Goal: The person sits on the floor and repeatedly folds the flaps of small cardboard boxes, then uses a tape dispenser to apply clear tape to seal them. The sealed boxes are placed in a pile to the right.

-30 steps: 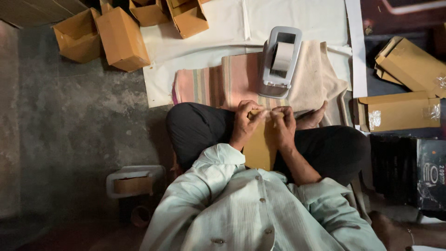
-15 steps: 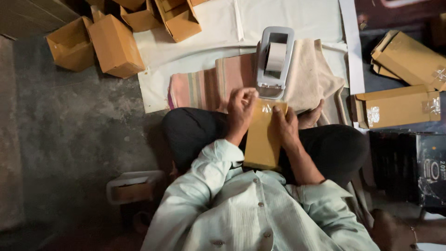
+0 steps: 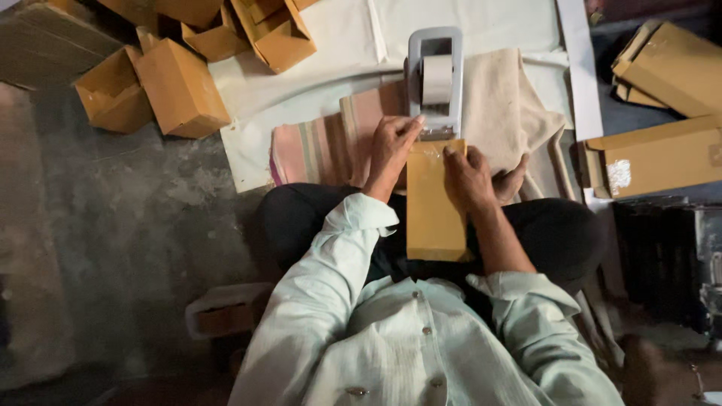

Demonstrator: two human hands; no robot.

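Observation:
A flat brown cardboard box (image 3: 435,207) lies lengthwise on my lap, its far end against a grey tape dispenser (image 3: 435,79). My left hand (image 3: 389,149) sits at the box's upper left corner. Its fingertips are pinched at the dispenser's cutter, where a shiny strip of clear tape (image 3: 435,150) runs onto the box's top edge. My right hand (image 3: 470,179) grips the upper right corner of the box, fingers pressed on the taped end. I sit cross-legged in dark trousers and a pale shirt.
The dispenser stands on folded striped and beige cloths (image 3: 323,143) over white sheets (image 3: 338,45). Several open brown cartons (image 3: 177,86) lie at the far left. Long brown boxes (image 3: 662,154) are stacked on the right. A small grey tray (image 3: 226,308) sits by my left knee on the concrete floor.
The flat box has gone from upright between both hands to lying along my lap. Both hands moved to its far end at the dispenser.

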